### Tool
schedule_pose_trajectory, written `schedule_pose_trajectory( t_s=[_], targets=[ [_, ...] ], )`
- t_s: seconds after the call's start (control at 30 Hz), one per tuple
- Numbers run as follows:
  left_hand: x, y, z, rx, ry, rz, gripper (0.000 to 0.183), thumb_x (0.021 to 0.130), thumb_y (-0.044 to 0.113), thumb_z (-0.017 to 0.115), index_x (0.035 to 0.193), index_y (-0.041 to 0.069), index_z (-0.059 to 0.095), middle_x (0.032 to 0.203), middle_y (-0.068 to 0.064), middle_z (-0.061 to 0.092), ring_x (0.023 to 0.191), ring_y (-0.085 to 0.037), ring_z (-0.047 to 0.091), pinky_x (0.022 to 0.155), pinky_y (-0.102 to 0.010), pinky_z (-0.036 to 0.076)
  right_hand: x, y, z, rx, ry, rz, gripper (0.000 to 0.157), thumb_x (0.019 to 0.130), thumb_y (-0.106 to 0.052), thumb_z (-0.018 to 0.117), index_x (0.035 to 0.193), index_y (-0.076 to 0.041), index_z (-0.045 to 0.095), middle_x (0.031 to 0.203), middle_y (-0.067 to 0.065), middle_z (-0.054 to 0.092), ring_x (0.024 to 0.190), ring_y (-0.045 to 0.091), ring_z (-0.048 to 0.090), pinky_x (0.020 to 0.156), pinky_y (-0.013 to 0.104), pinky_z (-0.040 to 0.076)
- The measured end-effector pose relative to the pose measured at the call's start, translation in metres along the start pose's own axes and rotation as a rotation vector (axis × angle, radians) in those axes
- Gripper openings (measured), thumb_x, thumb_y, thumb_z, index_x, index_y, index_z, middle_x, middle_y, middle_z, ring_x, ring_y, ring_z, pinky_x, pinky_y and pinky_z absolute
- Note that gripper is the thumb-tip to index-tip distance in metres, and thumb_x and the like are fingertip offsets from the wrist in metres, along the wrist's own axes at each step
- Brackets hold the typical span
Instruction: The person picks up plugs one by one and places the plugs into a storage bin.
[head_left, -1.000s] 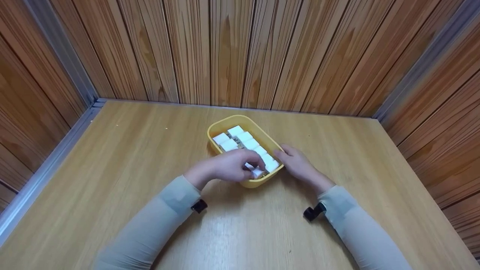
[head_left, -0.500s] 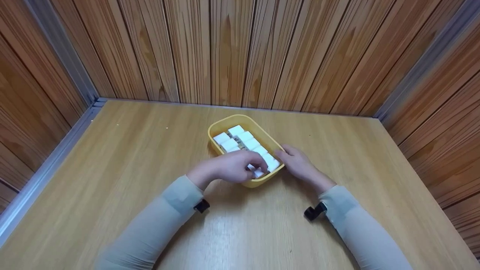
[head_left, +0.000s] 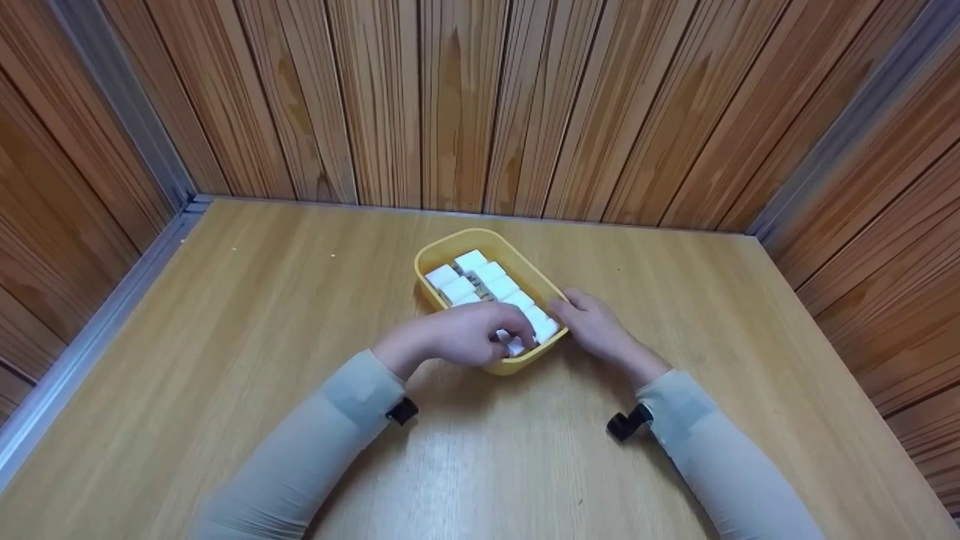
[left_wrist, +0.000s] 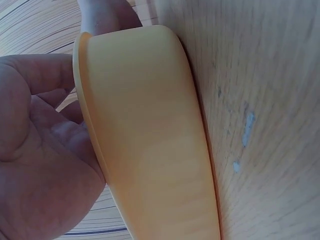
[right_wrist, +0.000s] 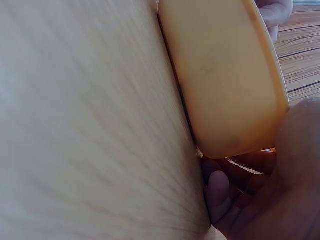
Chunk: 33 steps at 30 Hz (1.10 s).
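Note:
A yellow rounded plastic bin (head_left: 531,274) sits at an angle on the wooden table. White blocks (head_left: 498,279) lie in rows inside it, with small dark and yellowish parts in the gap between the rows. My left hand (head_left: 469,331) reaches over the near side, and its thumb and bent fingers pinch a white block (head_left: 517,346) at the near corner. In the left wrist view, the bin wall hides those fingertips. My right hand (head_left: 596,328) grips the bin's right end, thumb at the rim; in the right wrist view its fingers (right_wrist: 218,189) curl against the outer wall.
The table (head_left: 285,322) is bounded by wood-panelled walls (head_left: 450,112) at the back and sides, with a grey metal strip (head_left: 97,322) along the left edge. Tiny white specks lie at the far left. Each sleeve carries a black wrist camera (head_left: 628,424).
My left hand has shifted very slightly right at the near corner of the bin. My right hand and the bin have stayed practically in place.

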<state>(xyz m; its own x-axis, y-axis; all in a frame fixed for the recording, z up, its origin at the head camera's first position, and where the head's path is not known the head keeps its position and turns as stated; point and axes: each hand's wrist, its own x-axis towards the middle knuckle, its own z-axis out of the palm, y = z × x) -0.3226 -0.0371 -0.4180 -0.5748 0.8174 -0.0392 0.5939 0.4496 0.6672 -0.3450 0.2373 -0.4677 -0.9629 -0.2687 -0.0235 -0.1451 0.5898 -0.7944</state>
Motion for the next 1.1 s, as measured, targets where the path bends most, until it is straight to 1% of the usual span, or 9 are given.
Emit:
schedule_pose_trajectory(
  t_s=[0.2, 0.37, 0.5, 0.6, 0.7, 0.9, 0.97, 1.1],
  targets=[
    [0.0, 0.0, -0.002, -0.001, -0.022, 0.017, 0.038, 0.105, -0.001, 0.058, 0.133, 0.009, 0.079, 0.141, -0.004, 0.071, 0.133, -0.018, 0.062, 0.12, -0.044, 0.045, 0.001, 0.002, 0.001, 0.009, 0.008, -0.021, 0.041, 0.115, -0.034, 0.053, 0.133, -0.002, 0.072, 0.119, 0.011, 0.072, 0.109, 0.026, 0.06, 0.098, 0.038, 0.046],
    [-0.002, 0.0, -0.004, -0.013, -0.045, -0.01, 0.037, 0.108, 0.003, 0.058, 0.137, 0.011, 0.079, 0.14, -0.001, 0.072, 0.133, -0.016, 0.061, 0.12, -0.044, 0.044, 0.002, 0.003, 0.001, 0.022, -0.005, -0.021, 0.043, 0.115, -0.034, 0.052, 0.136, -0.001, 0.071, 0.122, 0.012, 0.071, 0.111, 0.026, 0.06, 0.101, 0.039, 0.045],
    [-0.002, 0.001, -0.004, -0.005, -0.044, -0.037, 0.037, 0.109, 0.005, 0.059, 0.14, 0.012, 0.078, 0.138, 0.0, 0.075, 0.132, -0.015, 0.063, 0.12, -0.044, 0.045, 0.002, 0.001, 0.0, 0.015, -0.011, -0.017, 0.042, 0.115, -0.033, 0.051, 0.136, -0.002, 0.07, 0.12, 0.012, 0.07, 0.111, 0.026, 0.059, 0.101, 0.04, 0.045],
    [-0.001, 0.003, -0.003, 0.013, -0.028, -0.052, 0.035, 0.11, 0.007, 0.061, 0.14, 0.011, 0.078, 0.137, 0.0, 0.076, 0.131, -0.015, 0.064, 0.119, -0.044, 0.047, 0.001, 0.001, 0.0, 0.012, -0.012, -0.011, 0.042, 0.115, -0.033, 0.051, 0.137, -0.002, 0.07, 0.12, 0.012, 0.069, 0.11, 0.027, 0.059, 0.101, 0.041, 0.045],
    [0.0, 0.004, 0.0, 0.039, 0.005, -0.066, 0.032, 0.111, 0.009, 0.064, 0.139, 0.011, 0.079, 0.135, -0.002, 0.077, 0.129, -0.015, 0.067, 0.117, -0.043, 0.049, 0.001, 0.001, 0.0, 0.007, -0.014, -0.015, 0.043, 0.115, -0.033, 0.05, 0.137, -0.001, 0.07, 0.12, 0.012, 0.069, 0.11, 0.027, 0.059, 0.101, 0.041, 0.046],
    [0.001, 0.007, 0.006, 0.056, 0.056, -0.106, 0.027, 0.11, 0.011, 0.07, 0.134, 0.012, 0.081, 0.126, -0.001, 0.078, 0.117, -0.015, 0.069, 0.108, -0.041, 0.054, 0.003, 0.002, 0.001, 0.014, -0.001, -0.022, 0.042, 0.115, -0.032, 0.052, 0.135, -0.001, 0.071, 0.118, 0.012, 0.071, 0.109, 0.026, 0.06, 0.1, 0.04, 0.046],
    [0.001, 0.008, 0.007, 0.053, 0.074, -0.107, 0.025, 0.108, 0.009, 0.071, 0.131, 0.01, 0.081, 0.122, -0.002, 0.078, 0.113, -0.015, 0.069, 0.105, -0.041, 0.056, 0.003, 0.002, 0.002, 0.012, 0.006, -0.023, 0.041, 0.114, -0.032, 0.053, 0.134, -0.001, 0.072, 0.116, 0.011, 0.071, 0.108, 0.026, 0.06, 0.099, 0.04, 0.046],
    [0.002, 0.008, 0.008, 0.065, 0.102, -0.07, 0.018, 0.106, 0.006, 0.072, 0.12, 0.005, 0.083, 0.115, -0.006, 0.079, 0.108, -0.019, 0.07, 0.102, -0.042, 0.056, 0.003, 0.001, 0.002, 0.015, 0.021, -0.027, 0.039, 0.114, -0.031, 0.054, 0.129, -0.001, 0.073, 0.113, 0.01, 0.072, 0.106, 0.025, 0.06, 0.096, 0.038, 0.047]
  ],
)
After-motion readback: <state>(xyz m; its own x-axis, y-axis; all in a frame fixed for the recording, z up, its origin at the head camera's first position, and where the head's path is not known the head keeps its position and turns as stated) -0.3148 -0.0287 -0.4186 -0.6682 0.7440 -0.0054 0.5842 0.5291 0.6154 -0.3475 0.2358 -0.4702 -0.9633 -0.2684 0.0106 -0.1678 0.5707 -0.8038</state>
